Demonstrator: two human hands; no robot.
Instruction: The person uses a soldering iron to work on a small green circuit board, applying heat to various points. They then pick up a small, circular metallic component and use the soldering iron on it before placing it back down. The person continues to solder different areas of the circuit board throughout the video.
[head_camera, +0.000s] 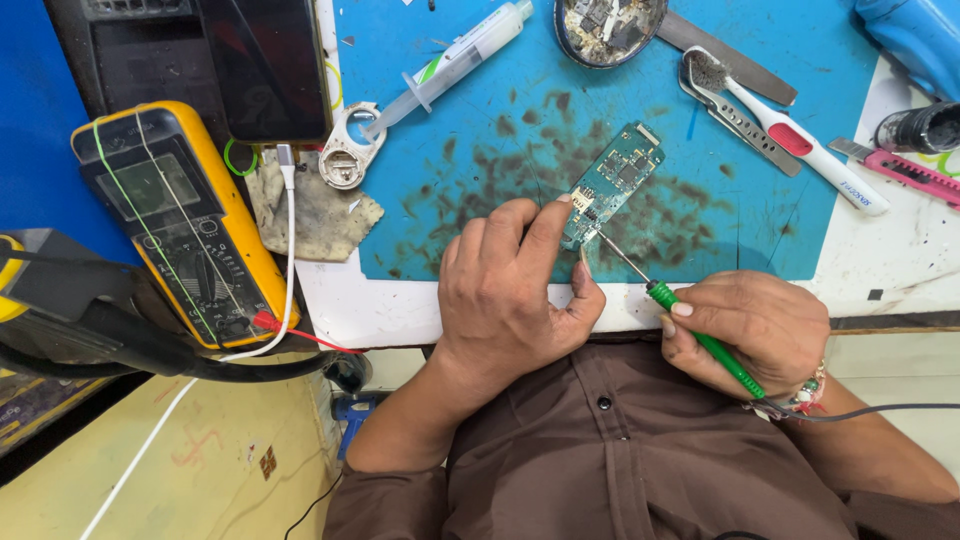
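Electronics repair bench, small workshop type. Evidence: blue work mat (760, 230) centre, stained dark with flux or solder residue. Yellow multimeter (180, 225) at 9 o'clock with red probe lead plugged in. Syringe (455, 60) of paste at 12 o'clock, metal dish (608, 28) of salvaged chips just beside it. Tweezers (740, 125) and a white-and-red brush (790, 140) at 2 o'clock, pink utility knife (910, 172) at 3 o'clock. Bare green circuit board (612, 182) on the mat, green-handled soldering iron (700, 340) on it. Dirty rag (315, 215) at 10 o'clock.
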